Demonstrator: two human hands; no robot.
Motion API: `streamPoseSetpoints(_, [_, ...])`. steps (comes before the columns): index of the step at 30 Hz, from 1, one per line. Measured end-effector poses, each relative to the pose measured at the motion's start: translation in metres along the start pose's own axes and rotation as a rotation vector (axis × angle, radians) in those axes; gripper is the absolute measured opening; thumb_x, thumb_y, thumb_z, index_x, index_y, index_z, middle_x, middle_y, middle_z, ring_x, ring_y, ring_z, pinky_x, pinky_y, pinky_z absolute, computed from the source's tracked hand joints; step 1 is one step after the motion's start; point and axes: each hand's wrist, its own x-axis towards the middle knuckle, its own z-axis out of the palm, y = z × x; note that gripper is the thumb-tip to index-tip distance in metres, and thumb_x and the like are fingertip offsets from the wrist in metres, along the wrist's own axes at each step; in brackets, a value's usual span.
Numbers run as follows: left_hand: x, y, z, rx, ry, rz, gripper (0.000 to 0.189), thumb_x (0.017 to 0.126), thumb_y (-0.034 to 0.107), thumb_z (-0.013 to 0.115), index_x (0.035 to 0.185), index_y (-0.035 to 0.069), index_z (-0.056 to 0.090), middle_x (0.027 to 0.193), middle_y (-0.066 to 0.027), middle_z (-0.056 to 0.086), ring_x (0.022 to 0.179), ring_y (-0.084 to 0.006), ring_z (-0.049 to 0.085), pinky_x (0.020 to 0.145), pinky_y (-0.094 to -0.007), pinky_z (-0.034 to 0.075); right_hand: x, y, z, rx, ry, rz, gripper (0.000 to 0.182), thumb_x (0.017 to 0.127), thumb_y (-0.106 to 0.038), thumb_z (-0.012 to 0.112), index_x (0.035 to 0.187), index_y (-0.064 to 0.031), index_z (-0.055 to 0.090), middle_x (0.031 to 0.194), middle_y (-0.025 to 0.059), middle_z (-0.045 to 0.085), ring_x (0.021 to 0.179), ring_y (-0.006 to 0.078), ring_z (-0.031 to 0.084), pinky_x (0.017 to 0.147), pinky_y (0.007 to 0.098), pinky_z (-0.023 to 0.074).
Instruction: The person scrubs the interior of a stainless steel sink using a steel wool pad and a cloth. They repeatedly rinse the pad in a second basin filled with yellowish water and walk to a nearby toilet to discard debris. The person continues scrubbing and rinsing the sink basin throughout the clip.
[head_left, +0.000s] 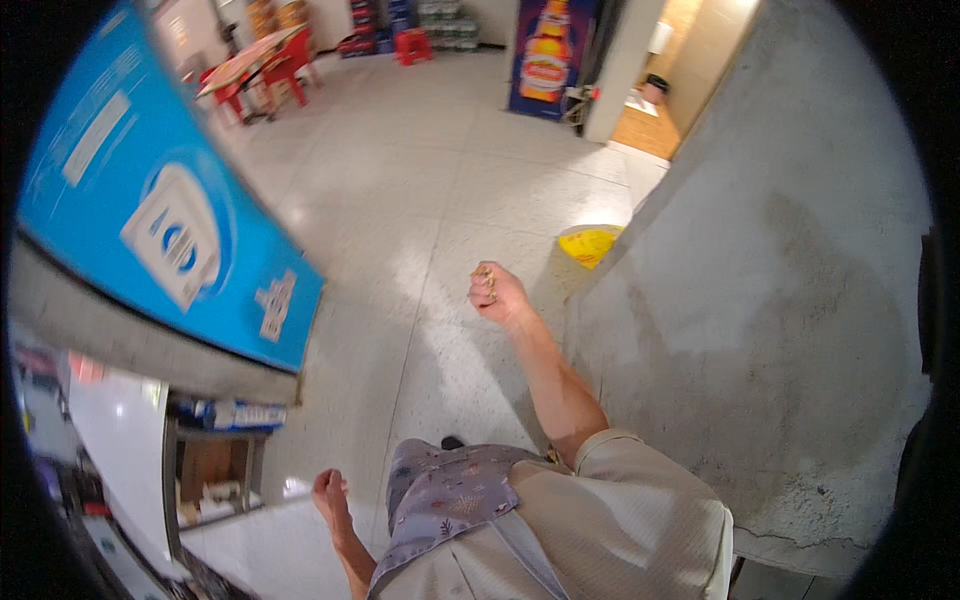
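Observation:
My right hand (495, 292) is raised ahead of me over the tiled floor (360, 360), its fingers curled around small yellowish-brown scraps that show between them. Their exact kind cannot be told. Low on the left hangs my left hand (331, 491), fingers loosely curled, with nothing visible in it. It is nearest to a white counter (240, 540) with shelves. A patterned grey-purple apron (450, 502) covers my front over a beige shirt. Beyond my right hand, a bin with a yellow liner (591, 246) stands by the wall's edge, partly hidden by it.
A grey plastered wall (750, 300) rises close on my right. To the left stands a blue printed panel (165, 202). Farther off are a table (251, 58) with red plastic chairs, a red stool (412, 46), stacked drink packs (448, 26), a fridge with a bottle picture (547, 60) and a doorway.

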Motion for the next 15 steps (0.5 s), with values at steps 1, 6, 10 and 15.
streamPoseSetpoints(1, [0.021,0.006,0.011,0.036,-0.024,0.000,0.025,0.089,0.022,0.065,0.099,0.000,0.068,0.083,-0.0061,0.066,0.075,-0.0139,0.063,0.062,-0.0295,0.051,0.010,-0.011,0.003,0.020,0.016,-0.023,0.026,0.097,-0.016,0.052,0.072,-0.0133,0.046,0.058,-0.0031,0.042,0.042,0.0075,0.029,0.036,0.0215,0.0221])
streamPoseSetpoints(6, [0.128,0.074,0.093,0.180,-0.171,0.049,0.026,0.090,0.022,0.063,0.101,-0.001,0.068,0.084,-0.0063,0.067,0.074,-0.0138,0.063,0.061,-0.0284,0.052,0.064,-0.077,0.001,0.088,0.048,-0.177,0.024,0.096,-0.016,0.053,0.074,-0.0113,0.047,0.059,-0.0014,0.043,0.042,0.0074,0.028,0.036,0.0226,0.0216])
streamPoseSetpoints(10, [0.207,0.151,0.178,0.250,-0.297,0.126,0.033,0.094,0.026,0.062,0.112,-0.001,0.067,0.092,-0.0097,0.067,0.082,-0.0182,0.066,0.067,-0.0327,0.054,0.106,-0.142,-0.007,0.141,0.063,-0.244,0.027,0.096,-0.015,0.051,0.071,-0.0132,0.043,0.057,-0.0037,0.038,0.041,0.0072,0.025,0.036,0.0229,0.0204])
streamPoseSetpoints(15, [0.284,0.281,0.320,0.338,-0.495,0.242,0.031,0.092,0.025,0.064,0.109,-0.001,0.068,0.094,-0.0096,0.068,0.081,-0.0160,0.065,0.066,-0.0299,0.052,0.122,-0.231,0.011,0.229,0.117,-0.372,0.033,0.097,-0.015,0.048,0.066,-0.0175,0.036,0.054,-0.0061,0.030,0.041,0.0070,0.023,0.036,0.0226,0.0175])
